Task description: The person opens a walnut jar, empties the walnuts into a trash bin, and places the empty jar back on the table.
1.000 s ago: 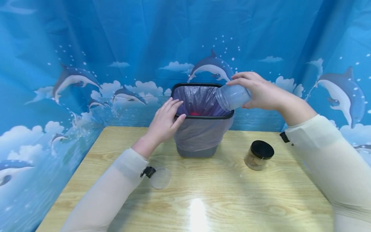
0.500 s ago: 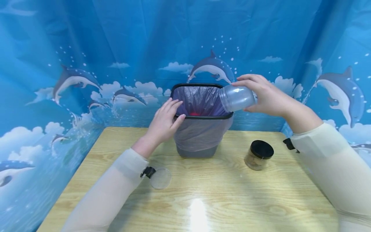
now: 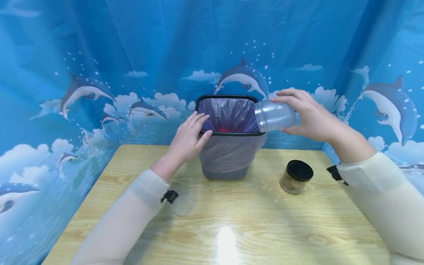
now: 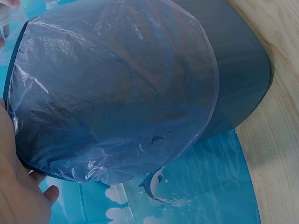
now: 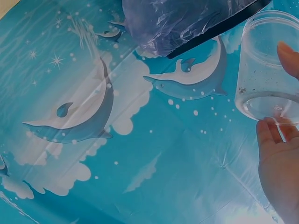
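Observation:
A bin (image 3: 228, 134) lined with a translucent purple bag stands at the table's back, with something red low inside. My left hand (image 3: 190, 136) holds its left rim, fingers over the edge and thumb at the front corner; the left wrist view shows this hand (image 4: 21, 186) beside the bagged wall (image 4: 112, 93). In my right hand (image 3: 308, 114), a clear lidless jar (image 3: 276, 116) lies on its side, mouth facing left at the bin's right rim. Small specks show in the jar (image 5: 261, 74) in the right wrist view, fingers at its base and thumb on its side.
A second jar (image 3: 293, 184) with a black lid and pale contents stands on the table (image 3: 265, 224) to the bin's right. Near my left cuff lies a clear round disc (image 3: 184, 204). Behind the bin hangs a blue dolphin-print curtain (image 3: 149, 44).
My right hand and the jar have shifted right and slightly down, and the jar has turned from mouth-down tilt to nearly level. My left hand and the bin have stayed put.

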`<move>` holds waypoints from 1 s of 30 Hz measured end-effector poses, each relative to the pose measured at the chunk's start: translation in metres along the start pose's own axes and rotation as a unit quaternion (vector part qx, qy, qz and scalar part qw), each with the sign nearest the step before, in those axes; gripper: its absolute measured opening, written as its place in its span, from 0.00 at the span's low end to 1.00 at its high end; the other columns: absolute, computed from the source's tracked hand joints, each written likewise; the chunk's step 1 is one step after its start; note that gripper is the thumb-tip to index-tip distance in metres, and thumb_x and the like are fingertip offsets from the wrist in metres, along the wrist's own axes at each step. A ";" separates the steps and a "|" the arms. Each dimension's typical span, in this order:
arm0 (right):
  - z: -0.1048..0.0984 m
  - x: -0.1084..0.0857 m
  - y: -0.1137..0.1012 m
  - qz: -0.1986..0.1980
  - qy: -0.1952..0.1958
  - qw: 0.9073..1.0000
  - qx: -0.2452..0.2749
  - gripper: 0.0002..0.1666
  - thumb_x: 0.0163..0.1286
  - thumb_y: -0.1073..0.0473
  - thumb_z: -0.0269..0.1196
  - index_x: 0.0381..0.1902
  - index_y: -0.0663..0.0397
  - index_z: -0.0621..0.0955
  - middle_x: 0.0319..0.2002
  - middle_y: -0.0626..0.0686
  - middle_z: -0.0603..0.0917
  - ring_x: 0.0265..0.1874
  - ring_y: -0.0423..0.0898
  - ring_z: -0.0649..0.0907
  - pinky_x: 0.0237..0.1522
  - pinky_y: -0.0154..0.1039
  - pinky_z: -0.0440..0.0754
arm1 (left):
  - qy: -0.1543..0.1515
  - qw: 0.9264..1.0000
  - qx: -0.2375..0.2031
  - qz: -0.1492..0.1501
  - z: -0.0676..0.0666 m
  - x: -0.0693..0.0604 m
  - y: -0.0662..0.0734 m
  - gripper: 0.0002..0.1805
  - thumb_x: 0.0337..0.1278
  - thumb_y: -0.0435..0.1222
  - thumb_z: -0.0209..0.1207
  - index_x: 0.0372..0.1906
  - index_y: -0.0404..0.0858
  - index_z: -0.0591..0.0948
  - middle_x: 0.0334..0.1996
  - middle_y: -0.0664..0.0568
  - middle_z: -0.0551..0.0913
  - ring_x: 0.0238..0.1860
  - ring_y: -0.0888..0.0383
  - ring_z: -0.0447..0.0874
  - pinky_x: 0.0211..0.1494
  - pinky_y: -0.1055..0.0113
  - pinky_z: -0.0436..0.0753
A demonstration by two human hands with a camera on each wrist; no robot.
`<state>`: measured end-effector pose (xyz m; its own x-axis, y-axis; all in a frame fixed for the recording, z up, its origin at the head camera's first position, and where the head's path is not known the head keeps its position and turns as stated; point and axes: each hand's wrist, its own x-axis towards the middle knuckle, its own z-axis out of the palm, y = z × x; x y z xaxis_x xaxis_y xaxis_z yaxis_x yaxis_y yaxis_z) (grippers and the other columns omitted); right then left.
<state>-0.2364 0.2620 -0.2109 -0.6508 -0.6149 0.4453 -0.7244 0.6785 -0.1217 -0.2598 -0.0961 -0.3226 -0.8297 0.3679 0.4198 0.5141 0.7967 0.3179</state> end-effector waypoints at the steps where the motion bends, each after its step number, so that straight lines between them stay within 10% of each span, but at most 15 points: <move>1: 0.000 -0.002 -0.001 -0.001 0.005 1.000 0.002 0.54 0.42 0.73 0.81 0.69 0.51 0.73 0.70 0.57 0.67 0.66 0.63 0.65 0.52 0.68 0.73 | -0.001 1.000 -0.001 -0.001 0.000 0.000 0.000 0.35 0.77 0.58 0.40 0.78 0.46 0.59 0.77 0.49 0.58 0.80 0.52 0.41 0.78 0.45 0.49; 22: 0.011 -0.042 -0.003 -0.012 0.061 0.997 0.053 0.58 0.38 0.73 0.82 0.70 0.53 0.72 0.71 0.57 0.66 0.68 0.60 0.64 0.52 0.66 0.72 | -0.007 1.000 -0.001 -0.001 -0.002 0.000 0.003 0.35 0.76 0.59 0.38 0.79 0.47 0.58 0.78 0.50 0.57 0.80 0.53 0.40 0.78 0.46 0.47; 30: 0.029 -0.052 -0.003 -0.022 0.092 0.992 0.085 0.57 0.36 0.73 0.83 0.68 0.56 0.73 0.72 0.53 0.67 0.71 0.54 0.63 0.61 0.51 0.73 | -0.007 1.000 -0.003 0.002 -0.001 -0.001 0.000 0.35 0.77 0.59 0.38 0.79 0.46 0.58 0.78 0.49 0.57 0.80 0.52 0.40 0.78 0.45 0.47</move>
<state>-0.2068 0.2797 -0.2594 -0.5761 -0.5492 0.6054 -0.7896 0.5653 -0.2387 -0.2588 -0.0966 -0.3214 -0.8309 0.3780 0.4083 0.5184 0.7926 0.3211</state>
